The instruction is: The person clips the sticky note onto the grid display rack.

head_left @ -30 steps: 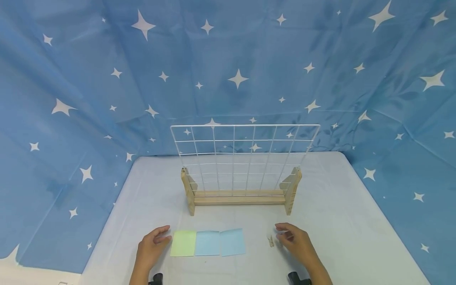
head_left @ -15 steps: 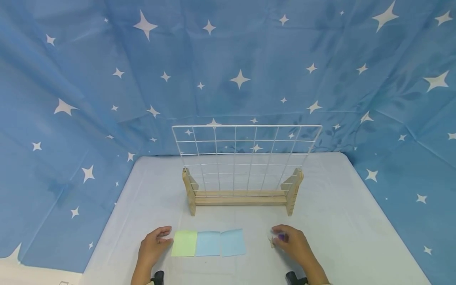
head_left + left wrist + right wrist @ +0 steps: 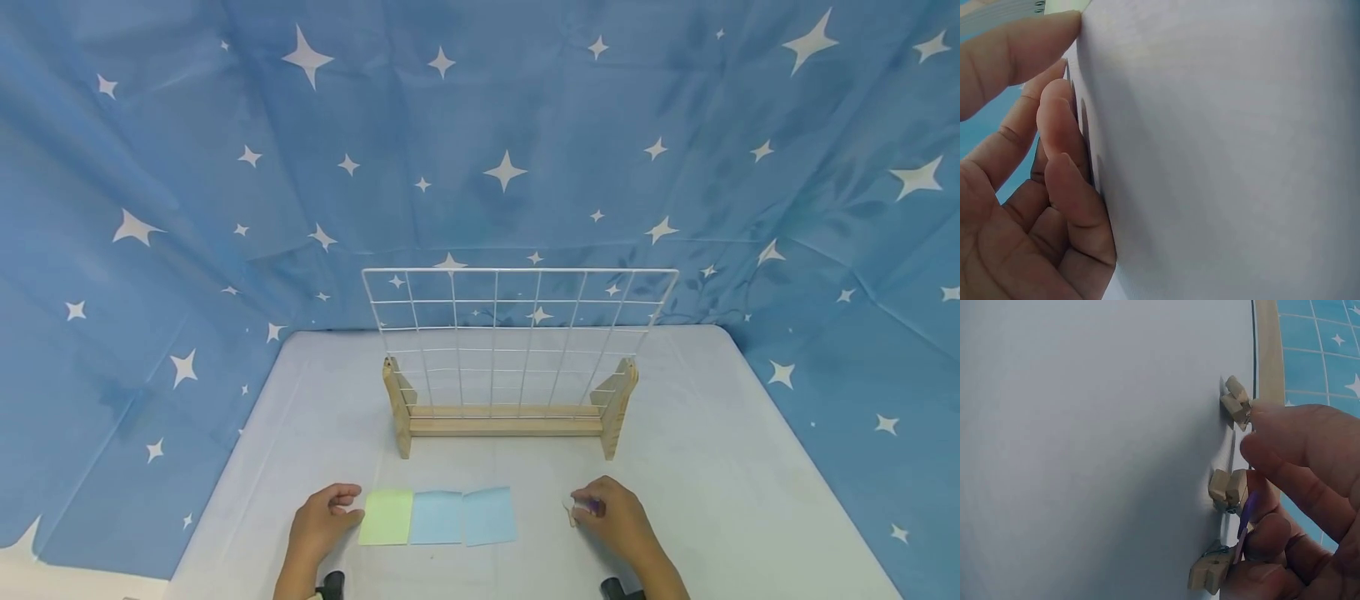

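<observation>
Both hands rest low: right hand (image 3: 611,518) curled over clothespins (image 3: 1230,489).

A blue backdrop (image 3: 480,125) patterned with white stars is seen behind a pale grey-white table (image 3: 712,467). A white wire grid (image 3: 517,333) is set in a light natural-wood stand (image 3: 506,421). Three paper notes are laid in a row: a yellow-green note (image 3: 386,517), a light blue note (image 3: 437,517) and another light blue note (image 3: 489,515). Small clothespins (image 3: 1229,490) are shown in pale wood, one with a purple part (image 3: 1246,515).
</observation>
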`<state>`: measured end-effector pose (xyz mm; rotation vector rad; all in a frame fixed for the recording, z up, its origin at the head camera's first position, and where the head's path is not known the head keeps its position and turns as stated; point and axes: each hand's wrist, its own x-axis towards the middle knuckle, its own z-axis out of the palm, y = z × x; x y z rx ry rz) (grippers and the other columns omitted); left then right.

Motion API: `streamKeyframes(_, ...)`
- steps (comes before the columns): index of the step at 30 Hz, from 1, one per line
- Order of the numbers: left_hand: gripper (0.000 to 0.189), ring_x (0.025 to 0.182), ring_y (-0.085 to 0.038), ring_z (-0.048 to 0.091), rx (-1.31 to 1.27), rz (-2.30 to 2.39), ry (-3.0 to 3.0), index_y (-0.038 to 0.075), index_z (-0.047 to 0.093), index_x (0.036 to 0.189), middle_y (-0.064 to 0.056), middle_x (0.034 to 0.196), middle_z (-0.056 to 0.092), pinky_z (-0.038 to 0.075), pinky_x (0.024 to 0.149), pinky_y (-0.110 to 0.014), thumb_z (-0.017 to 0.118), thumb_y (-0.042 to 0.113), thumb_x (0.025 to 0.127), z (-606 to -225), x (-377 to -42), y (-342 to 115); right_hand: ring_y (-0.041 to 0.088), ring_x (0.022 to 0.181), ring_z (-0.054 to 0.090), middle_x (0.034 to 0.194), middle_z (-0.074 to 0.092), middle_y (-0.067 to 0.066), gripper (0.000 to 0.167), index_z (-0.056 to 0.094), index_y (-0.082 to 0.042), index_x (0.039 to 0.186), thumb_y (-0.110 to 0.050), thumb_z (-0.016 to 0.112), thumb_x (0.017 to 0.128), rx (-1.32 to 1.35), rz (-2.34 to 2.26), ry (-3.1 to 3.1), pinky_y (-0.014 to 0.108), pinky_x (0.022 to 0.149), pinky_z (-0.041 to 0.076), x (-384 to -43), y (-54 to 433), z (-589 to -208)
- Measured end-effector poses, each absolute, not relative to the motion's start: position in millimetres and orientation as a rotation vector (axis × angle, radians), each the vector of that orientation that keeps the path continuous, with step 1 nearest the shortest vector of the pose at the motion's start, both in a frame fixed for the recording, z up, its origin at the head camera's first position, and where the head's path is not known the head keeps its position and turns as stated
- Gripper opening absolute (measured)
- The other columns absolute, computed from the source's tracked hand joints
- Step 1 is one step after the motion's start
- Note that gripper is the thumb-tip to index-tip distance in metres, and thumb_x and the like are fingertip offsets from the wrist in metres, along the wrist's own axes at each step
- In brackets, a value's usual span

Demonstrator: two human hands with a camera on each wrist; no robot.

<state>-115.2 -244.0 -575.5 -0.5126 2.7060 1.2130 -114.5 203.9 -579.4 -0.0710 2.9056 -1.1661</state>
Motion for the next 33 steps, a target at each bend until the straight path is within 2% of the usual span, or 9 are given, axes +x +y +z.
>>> streamKeyframes(5, 0.028, 0.09, -0.02, 0.065, -0.474, 1.191, 2.726, 0.003, 0.08, 0.11, -0.005, 0.101, 0.075, 0.054, 0.083, -0.042, 0.086, 0.008, 0.084, -573, -113, -243, 0.003, 0.074, 0.051, 0.085, 0.062, -0.009, 0.017, 0.082, -0.013, 0.09, -0.003, 0.091, 0.08, -0.072, -1.109, 2.91, 0.024, 0.067, 0.05, -114, 204, -580)
streamKeyframes(10, 0.03, 0.094, -0.023, 0.068, -0.445, 1.171, 2.741, 0.003, 0.08, 0.115, -0.004, 0.102, 0.076, 0.056, 0.089, -0.049, 0.083, 0.012, 0.087, -571, -113, -241, 0.003, 0.076, 0.053, 0.086, 0.062, -0.01, 0.023, 0.082, -0.016, 0.099, -0.003, 0.089, 0.081, -0.063, -1.076, 2.893, 0.024, 0.069, 0.051, -114, 203, -581)
streamKeyframes(13, 0.031, 0.097, -0.025, 0.068, -0.435, 1.156, 2.742, 0.004, 0.08, 0.116, -0.004, 0.103, 0.075, 0.055, 0.089, -0.051, 0.084, 0.016, 0.088, -572, -114, -240, 0.004, 0.077, 0.053, 0.088, 0.063, -0.01, 0.021, 0.082, -0.018, 0.097, -0.006, 0.091, 0.082, -0.06, -1.076, 2.874, 0.024, 0.069, 0.05, -113, 202, -582)
streamKeyframes(21, 0.021, 0.092, -0.023, 0.064, -0.437, 1.122, 2.765, 0.007, 0.081, 0.104, -0.003, 0.099, 0.074, 0.051, 0.079, -0.041, 0.087, 0.016, 0.086, -574, -115, -237, 0.004, 0.075, 0.051, 0.086, 0.062, -0.011, 0.024, 0.079, -0.022, 0.089, -0.007, 0.093, 0.078, -0.061, -1.07, 2.871, 0.025, 0.067, 0.047, -112, 203, -582)
streamKeyframes(26, 0.012, 0.087, -0.021, 0.064, -0.442, 1.118, 2.775, 0.009, 0.08, 0.096, -0.002, 0.094, 0.074, 0.05, 0.077, -0.04, 0.083, 0.018, 0.089, -574, -117, -236, 0.005, 0.072, 0.049, 0.079, 0.057, -0.01, 0.024, 0.076, -0.02, 0.088, -0.005, 0.092, 0.078, -0.079, -1.159, 2.811, 0.026, 0.066, 0.046, -113, 208, -581)
streamKeyframes(33, 0.009, 0.083, -0.018, 0.062, -0.414, 1.13, 2.783, 0.009, 0.08, 0.094, -0.001, 0.091, 0.076, 0.048, 0.076, -0.037, 0.082, 0.017, 0.09, -570, -118, -240, 0.008, 0.072, 0.05, 0.079, 0.058, -0.005, 0.012, 0.077, -0.011, 0.092, -0.007, 0.086, 0.086, -0.152, -1.326, 2.635, 0.025, 0.066, 0.045, -119, 220, -576)
